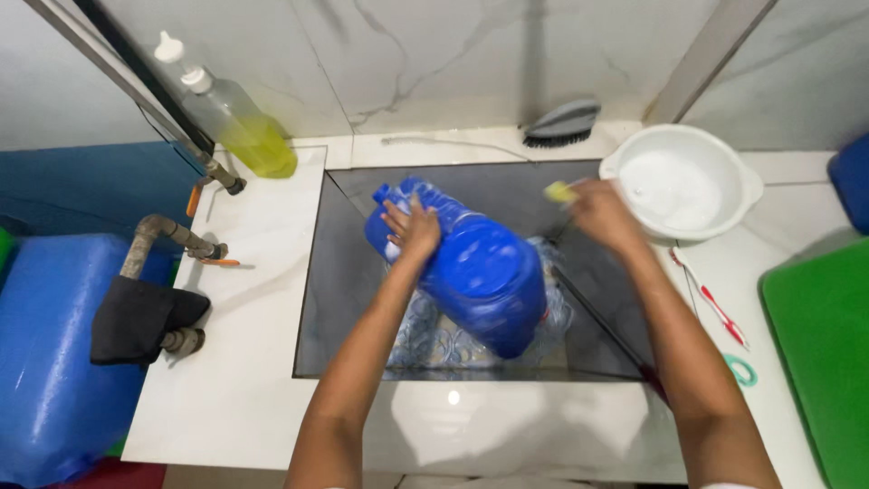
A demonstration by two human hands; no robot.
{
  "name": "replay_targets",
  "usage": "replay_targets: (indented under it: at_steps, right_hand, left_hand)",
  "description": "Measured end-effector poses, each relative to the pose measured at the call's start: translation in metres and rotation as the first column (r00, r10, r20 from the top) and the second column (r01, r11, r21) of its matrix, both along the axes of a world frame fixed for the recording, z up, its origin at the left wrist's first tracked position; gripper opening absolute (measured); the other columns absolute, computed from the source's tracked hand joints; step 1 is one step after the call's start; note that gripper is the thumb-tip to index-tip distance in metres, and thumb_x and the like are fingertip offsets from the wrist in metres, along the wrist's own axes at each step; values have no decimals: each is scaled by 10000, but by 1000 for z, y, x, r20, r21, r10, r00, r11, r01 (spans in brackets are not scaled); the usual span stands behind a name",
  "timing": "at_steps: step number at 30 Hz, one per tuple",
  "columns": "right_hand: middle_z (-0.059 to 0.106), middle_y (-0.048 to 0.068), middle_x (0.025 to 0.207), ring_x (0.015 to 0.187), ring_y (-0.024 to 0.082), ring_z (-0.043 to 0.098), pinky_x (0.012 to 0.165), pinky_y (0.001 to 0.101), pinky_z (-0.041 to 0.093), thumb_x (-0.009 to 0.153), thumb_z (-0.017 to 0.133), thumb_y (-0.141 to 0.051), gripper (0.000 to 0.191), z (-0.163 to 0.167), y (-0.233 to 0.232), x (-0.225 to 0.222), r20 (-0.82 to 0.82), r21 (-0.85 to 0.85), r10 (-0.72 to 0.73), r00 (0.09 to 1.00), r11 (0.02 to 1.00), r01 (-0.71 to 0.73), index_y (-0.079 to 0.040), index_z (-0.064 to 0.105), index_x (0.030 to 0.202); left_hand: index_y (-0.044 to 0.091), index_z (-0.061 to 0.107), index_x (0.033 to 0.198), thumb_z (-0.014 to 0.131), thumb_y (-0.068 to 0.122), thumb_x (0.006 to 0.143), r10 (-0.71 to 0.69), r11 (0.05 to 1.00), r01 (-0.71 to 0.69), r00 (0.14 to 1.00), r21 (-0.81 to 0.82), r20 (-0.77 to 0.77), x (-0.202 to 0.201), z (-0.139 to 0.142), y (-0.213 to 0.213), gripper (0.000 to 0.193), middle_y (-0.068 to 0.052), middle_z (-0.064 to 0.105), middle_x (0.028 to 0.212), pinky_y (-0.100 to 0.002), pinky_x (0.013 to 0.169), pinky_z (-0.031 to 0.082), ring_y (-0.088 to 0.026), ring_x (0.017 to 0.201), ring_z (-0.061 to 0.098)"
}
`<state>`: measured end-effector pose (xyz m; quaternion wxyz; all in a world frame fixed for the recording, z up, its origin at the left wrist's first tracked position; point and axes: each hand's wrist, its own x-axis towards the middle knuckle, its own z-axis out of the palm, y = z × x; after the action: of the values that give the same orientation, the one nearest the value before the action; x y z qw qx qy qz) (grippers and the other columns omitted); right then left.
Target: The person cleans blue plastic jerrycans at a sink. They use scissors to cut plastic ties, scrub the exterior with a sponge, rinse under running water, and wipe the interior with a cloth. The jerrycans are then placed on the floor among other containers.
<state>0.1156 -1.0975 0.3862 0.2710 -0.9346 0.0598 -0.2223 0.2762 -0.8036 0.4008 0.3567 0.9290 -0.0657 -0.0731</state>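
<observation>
At centre of scene, inside dark grey rectangular sink basin (344,299): large blue plastic jug (475,272), lying on its side, neck toward far left, base toward near right, resting on clear patterned plastic bottle (434,340) beneath it

Left hand (412,226): pressed flat on upper side of jug near its neck, fingers spread wide, touching blue plastic, no grasp closed around anything

Right hand (602,213): just beside far right side of jug, fingers curled narrow around small yellow sponge (559,191); contact between sponge and jug cannot be told

Far right, on white marble counter (244,362): round white plastic bowl (683,181) holding whitish liquid, near right hand. Near side of bowl: red and white toothbrush (711,299), then small teal ring (742,369). Right edge: green mat (819,344)

Far side, against marble wall: grey scrubbing brush (561,124), bristles down. Far left corner: clear bottle of yellow liquid (237,122) with white cap, leaning

Left of sink: two metal taps (167,234) with orange handles, dark cloth (140,319) draped over lower pipe, large blue drum (54,353) below counter edge
</observation>
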Motion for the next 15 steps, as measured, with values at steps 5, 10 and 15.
replay_targets:
  at_steps: [5,10,15]
  right_hand:
    - [550,384,1364,1238,524,523,1067,538,380,1008,618,-234,498,27,-78,-27,-119,-201,-350,929,925,323,78,587,1395]
    - [508,313,1495,1430,461,440,1194,484,315,1055,546,-388,562,31,-12,39,-44,-71,-141,989,988,137,-1,549,1462]
    - [376,180,1610,1444,514,311,1093,688,228,948,441,-609,687,42,101,124,-361,-321,-165,918,946,44,-230,490,1519]
  left_hand:
    - [-21,634,1180,470,604,974,-495,868,361,683,341,538,-11,0,31,677,-248,660,1195,-649,1172,290,-429,1208,563]
    - [-10,633,1068,543,505,984,-624,780,544,636,311,454,-2,5,45,529,-219,694,1045,-514,844,543,-408,990,670]
    - [-21,663,1065,578,324,1030,-588,793,567,617,222,523,-25,2,46,358,-220,697,1031,-484,902,546,-395,1019,680]
